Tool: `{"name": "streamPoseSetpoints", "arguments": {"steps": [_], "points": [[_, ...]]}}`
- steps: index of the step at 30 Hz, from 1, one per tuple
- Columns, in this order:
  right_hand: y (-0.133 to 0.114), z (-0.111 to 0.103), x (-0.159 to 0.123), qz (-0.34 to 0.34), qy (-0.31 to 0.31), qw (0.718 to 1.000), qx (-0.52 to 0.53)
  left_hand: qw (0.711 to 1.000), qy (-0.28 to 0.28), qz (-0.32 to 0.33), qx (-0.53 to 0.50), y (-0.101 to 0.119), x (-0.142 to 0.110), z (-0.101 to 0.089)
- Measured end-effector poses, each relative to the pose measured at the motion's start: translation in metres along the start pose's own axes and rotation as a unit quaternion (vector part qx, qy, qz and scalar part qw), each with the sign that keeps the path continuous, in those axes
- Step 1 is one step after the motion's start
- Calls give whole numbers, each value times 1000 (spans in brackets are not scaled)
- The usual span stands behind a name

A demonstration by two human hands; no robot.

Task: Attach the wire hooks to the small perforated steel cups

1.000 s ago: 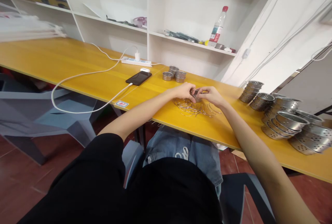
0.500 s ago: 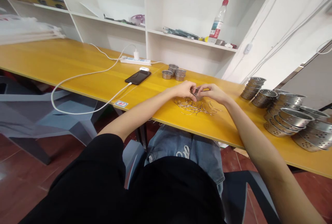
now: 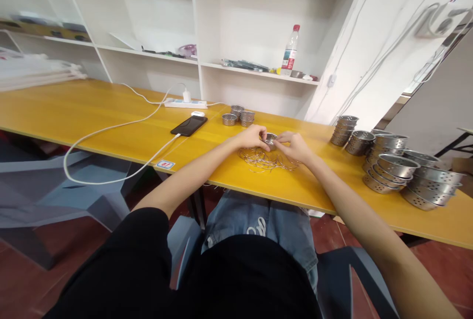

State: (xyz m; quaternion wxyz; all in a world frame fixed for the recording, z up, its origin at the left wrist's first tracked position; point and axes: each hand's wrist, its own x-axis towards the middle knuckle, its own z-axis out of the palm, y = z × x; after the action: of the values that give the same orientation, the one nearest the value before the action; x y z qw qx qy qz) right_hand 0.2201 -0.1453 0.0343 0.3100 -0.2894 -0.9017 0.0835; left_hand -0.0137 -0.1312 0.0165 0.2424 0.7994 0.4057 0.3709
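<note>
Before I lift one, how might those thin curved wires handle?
The thin curved wires would probably flex yet spring back, as they hold rounded arcs. Each is likely light, being so slender. Since they overlap, several may snag together.

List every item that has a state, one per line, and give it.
Small cup: held, upright, uncovered
Left hand: gripping the small cup
Right hand: at the small cup's rim, grip unclear
Wires: loose, tangled on the table
Phone: screen dark, cable plugged in
Power strip: charger plugged in
Bottle: upright, red cap on
Cups at right: mostly stacked
</note>
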Motion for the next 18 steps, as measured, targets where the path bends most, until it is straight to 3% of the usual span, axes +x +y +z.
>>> {"name": "streamPoseSetpoints", "arguments": {"steps": [7,14,18], "points": [[-12,6,-3,23,-62,998,18,1000,-8,1,-9,4,-2,2],[-12,4,-2,-24,49,997,-48,1000,-1,15,17,9,-3,-3],[-12,4,-3,6,4,998,-62,1000,-13,15,18,8,-4,-1]]}}
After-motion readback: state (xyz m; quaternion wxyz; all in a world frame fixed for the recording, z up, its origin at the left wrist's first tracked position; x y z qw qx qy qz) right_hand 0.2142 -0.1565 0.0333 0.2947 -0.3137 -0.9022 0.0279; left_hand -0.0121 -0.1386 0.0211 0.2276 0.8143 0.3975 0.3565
